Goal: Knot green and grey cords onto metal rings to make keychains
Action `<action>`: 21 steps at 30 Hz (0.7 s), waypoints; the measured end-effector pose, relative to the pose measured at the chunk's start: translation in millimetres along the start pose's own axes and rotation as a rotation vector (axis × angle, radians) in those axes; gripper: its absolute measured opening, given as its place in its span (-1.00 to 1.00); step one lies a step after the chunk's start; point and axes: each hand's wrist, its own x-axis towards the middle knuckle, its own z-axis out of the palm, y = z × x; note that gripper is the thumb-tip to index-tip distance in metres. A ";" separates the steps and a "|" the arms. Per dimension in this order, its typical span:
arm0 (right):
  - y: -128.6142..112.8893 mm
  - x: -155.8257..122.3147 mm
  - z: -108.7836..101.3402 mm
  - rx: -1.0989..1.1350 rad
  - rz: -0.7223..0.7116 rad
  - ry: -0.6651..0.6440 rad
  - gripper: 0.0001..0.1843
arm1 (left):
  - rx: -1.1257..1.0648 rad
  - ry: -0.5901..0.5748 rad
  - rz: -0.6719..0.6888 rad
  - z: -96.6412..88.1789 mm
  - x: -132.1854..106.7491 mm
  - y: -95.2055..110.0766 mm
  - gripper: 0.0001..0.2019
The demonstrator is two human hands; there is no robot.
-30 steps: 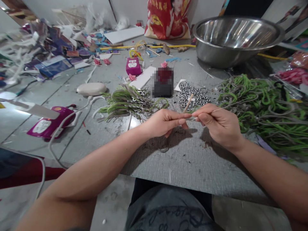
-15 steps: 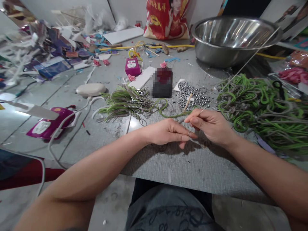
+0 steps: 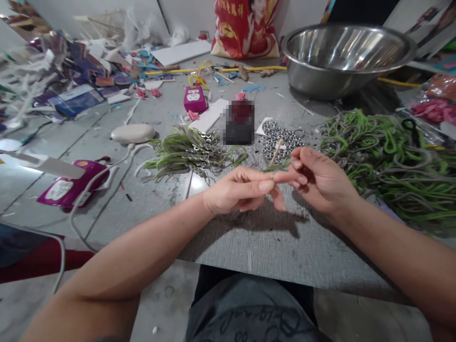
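Note:
My left hand is closed low over the table, its thumb pressed on the index finger. A tiny pale metallic glint shows at that pinch, too small to name. Close on the right, my right hand has its fingers curled in toward the thumb; whatever they hold is hidden. Both sets of fingertips nearly meet. Behind them a green cord runs from a bundle of green and grey cords toward the hands. Small silver rings lie heaped just beyond, with a wooden stick on them.
A large pile of green and grey cords fills the right side. Behind it stands a steel bowl. Left are a white oval device, a purple box and a white cable. Paper scraps cover the back left.
My left hand has shifted slightly left and up, turning its index finger rightward. My right hand has risen and moved right, its fingers curling more. A thin pale line before the bowl no longer shows.

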 end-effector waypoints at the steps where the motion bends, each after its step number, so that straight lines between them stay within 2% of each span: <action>1: 0.9 2.1 -2.0 0.002 -0.025 0.023 -0.79 | -0.033 0.031 0.026 -1.2 0.5 -0.7 -0.58; 6: 11.6 6.1 -6.1 -0.123 -0.163 0.055 -0.79 | -0.083 0.117 0.095 -5.6 3.2 0.8 -0.48; 10: 18.3 0.1 -4.8 -0.500 -0.444 0.094 -0.86 | 0.022 0.247 0.102 -5.2 4.3 3.8 -0.41; 13: 18.6 -4.6 -4.6 -0.838 -0.680 0.025 -0.87 | 0.093 0.298 0.102 -4.4 5.6 2.9 -0.39; 15: 17.6 -6.6 -5.8 -0.977 -0.793 -0.044 -0.86 | 0.119 0.306 0.106 -3.5 6.7 1.5 -0.38; 18: 15.4 -8.0 -9.1 -1.128 -0.868 -0.104 -0.82 | 0.193 0.325 0.095 -0.8 8.3 0.1 -0.37; 21: 11.1 -8.7 -12.0 -1.246 -0.919 -0.182 -0.84 | 0.368 0.332 0.094 1.4 9.3 -1.3 -0.39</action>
